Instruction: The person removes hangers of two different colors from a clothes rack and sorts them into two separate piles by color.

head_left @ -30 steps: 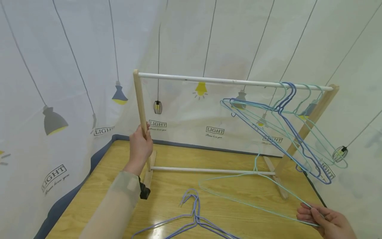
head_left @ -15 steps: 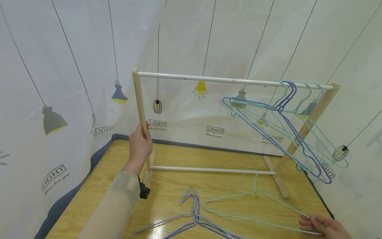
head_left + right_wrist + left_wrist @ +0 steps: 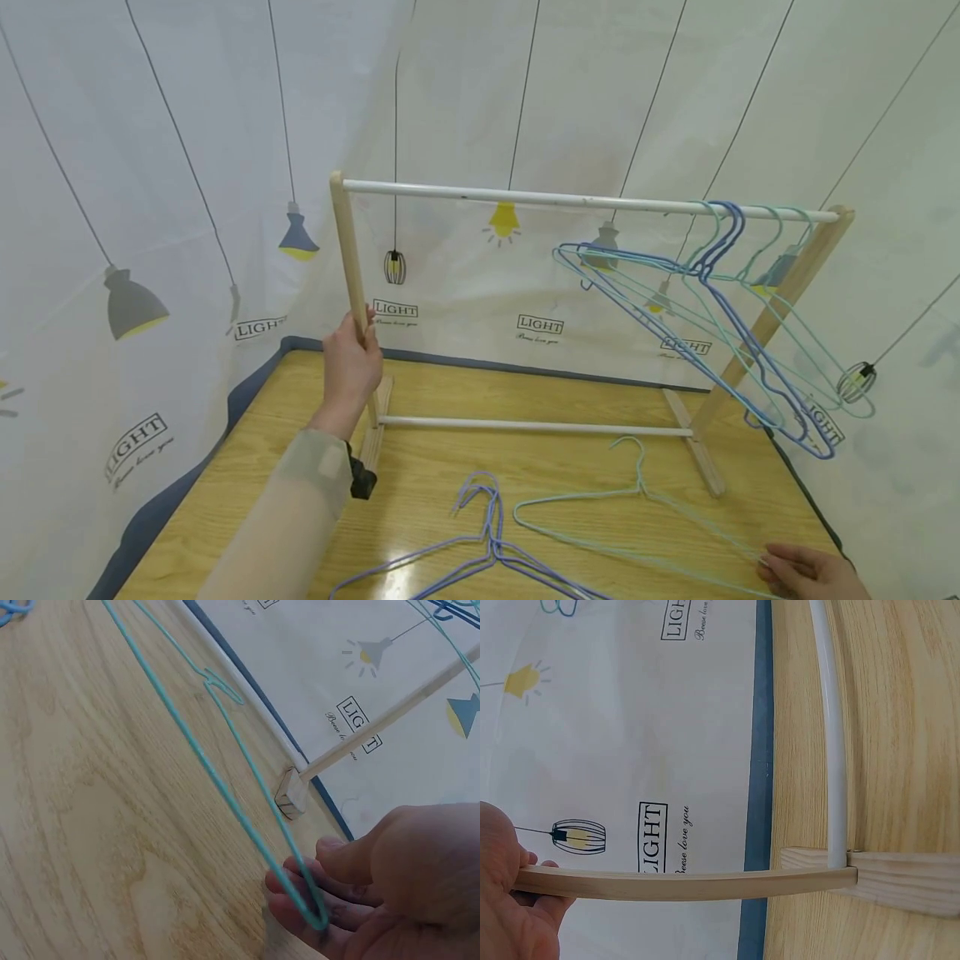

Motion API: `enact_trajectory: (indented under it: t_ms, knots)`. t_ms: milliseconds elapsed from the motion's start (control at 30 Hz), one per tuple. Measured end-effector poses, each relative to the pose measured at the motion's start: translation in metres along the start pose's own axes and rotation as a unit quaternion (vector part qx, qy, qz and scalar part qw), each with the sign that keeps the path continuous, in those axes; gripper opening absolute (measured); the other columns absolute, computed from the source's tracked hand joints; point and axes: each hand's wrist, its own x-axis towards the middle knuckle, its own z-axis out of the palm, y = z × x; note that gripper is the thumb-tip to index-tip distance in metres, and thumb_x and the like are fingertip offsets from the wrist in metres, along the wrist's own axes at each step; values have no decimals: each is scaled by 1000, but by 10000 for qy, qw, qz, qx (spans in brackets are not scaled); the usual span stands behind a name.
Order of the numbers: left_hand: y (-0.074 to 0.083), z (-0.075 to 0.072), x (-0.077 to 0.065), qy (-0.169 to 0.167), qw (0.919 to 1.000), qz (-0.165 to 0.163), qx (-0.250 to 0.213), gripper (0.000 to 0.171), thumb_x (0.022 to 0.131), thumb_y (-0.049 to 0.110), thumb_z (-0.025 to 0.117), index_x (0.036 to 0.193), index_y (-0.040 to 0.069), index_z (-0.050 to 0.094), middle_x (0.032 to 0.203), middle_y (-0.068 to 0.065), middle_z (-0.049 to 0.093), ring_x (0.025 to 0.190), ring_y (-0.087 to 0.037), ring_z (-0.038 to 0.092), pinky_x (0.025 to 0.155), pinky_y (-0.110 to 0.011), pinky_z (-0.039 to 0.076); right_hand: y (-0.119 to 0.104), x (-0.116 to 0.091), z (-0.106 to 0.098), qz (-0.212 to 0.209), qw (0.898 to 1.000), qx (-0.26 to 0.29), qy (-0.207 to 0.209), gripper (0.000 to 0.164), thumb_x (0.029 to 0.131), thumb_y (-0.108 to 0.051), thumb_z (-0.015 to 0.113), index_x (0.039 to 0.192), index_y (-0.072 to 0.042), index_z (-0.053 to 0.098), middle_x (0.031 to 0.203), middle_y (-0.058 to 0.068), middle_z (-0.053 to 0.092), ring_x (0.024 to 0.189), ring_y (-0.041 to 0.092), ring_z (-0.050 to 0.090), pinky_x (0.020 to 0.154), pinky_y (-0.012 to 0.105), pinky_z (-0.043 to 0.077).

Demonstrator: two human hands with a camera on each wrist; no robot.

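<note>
My left hand (image 3: pixel 352 362) grips the left wooden post (image 3: pixel 348 250) of a small clothes rack, thumb on one side and fingers behind. At the lower right, my right hand (image 3: pixel 813 573) loosely holds one end of a mint-green wire hanger (image 3: pixel 202 761). In the right wrist view, the hanger's corner lies across the curled fingers (image 3: pixel 289 904), the thumb just above. Low over the table, the hanger's hook points away toward the rack's lower bar (image 3: pixel 525 426). Several blue and green hangers (image 3: pixel 705 271) hang at the right end of the white top rail (image 3: pixel 525 197).
Several blue hangers (image 3: pixel 491 550) lie together on the wooden table (image 3: pixel 285 467), left of the green one. The rack's feet (image 3: pixel 705 467) stand near the back. Behind the table hangs a pale curtain (image 3: pixel 465 100) printed with lamps.
The green hanger has come down from a raised tilt to lie low over the table, its hook now in front of the lower bar. My right hand has sunk slightly; my left has stayed.
</note>
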Motion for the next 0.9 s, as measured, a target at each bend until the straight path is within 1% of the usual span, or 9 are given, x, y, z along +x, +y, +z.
enact_trajectory:
  t_ms: [67, 133, 267, 433, 567, 633, 700, 800, 900]
  knots:
    - [1, 2, 0, 7, 10000, 23, 11, 35, 109, 5, 55, 144, 1, 59, 140, -18, 66, 111, -39, 72, 85, -50, 63, -1, -2, 5, 47, 9977, -471, 478, 57, 100, -15, 73, 129, 30, 52, 103, 23, 77, 92, 27, 78, 80, 38, 65]
    - [1, 4, 0, -2, 10000, 47, 21, 35, 109, 5, 55, 143, 0, 59, 140, -19, 66, 111, -40, 72, 85, -51, 63, -3, -5, 8, 30, 9917, -1012, 795, 60, 100, -20, 74, 129, 28, 53, 103, 24, 77, 91, 25, 78, 77, 35, 64]
    - [2, 5, -1, -8, 10000, 57, 26, 34, 109, 6, 55, 142, 1, 60, 138, -21, 67, 111, -41, 71, 86, -51, 63, -7, -10, 11, -309, 9811, -1682, 905, 57, 103, -19, 71, 130, 28, 53, 109, 27, 75, 89, 21, 77, 76, 30, 64]
    - [1, 4, -3, 17, 10000, 55, 13, 34, 108, 3, 56, 142, 1, 60, 138, -22, 66, 113, -40, 71, 86, -51, 63, -21, -18, 21, -802, 9808, -1510, 940, 49, 104, -4, 66, 135, 29, 48, 114, 29, 74, 91, 18, 78, 81, 33, 64]
    - [1, 3, -4, -16, 10000, 7, -13, 35, 108, 3, 56, 142, 1, 60, 139, -21, 66, 115, -40, 70, 87, -51, 63, -44, -30, 36, -1409, 9728, -1370, 1227, 50, 107, -8, 65, 140, 24, 48, 120, 26, 73, 95, 12, 76, 82, 31, 64]
    - [2, 2, -4, -27, 10000, -3, -26, 35, 108, 3, 56, 143, 1, 60, 140, -21, 65, 116, -40, 70, 87, -51, 62, -59, -38, 46, -1894, 9610, -1428, 1420, 47, 107, -10, 66, 140, 21, 52, 119, 21, 75, 95, 6, 75, 80, 28, 63]
    - [2, 2, -4, -10, 10000, 7, -27, 35, 108, 3, 56, 142, 1, 60, 139, -22, 66, 115, -41, 70, 87, -52, 62, -74, -43, 55, -2421, 9436, -1612, 1584, 43, 106, -11, 66, 138, 18, 57, 116, 12, 78, 95, 0, 73, 77, 23, 62]
    - [1, 2, -3, 26, 10000, 34, -7, 35, 108, 2, 56, 142, 1, 61, 139, -22, 66, 115, -41, 70, 88, -53, 62, -98, -49, 65, -3035, 9230, -1456, 1866, 39, 104, -6, 68, 136, 16, 60, 114, -1, 78, 97, -3, 72, 78, 18, 60]
    - [1, 1, -2, 56, 10000, 52, 29, 35, 108, 2, 56, 143, 1, 60, 139, -21, 66, 117, -42, 69, 90, -54, 61, -119, -51, 67, -3299, 9188, -777, 2025, 40, 102, -1, 69, 138, 15, 59, 115, -10, 77, 99, -3, 72, 81, 16, 59]
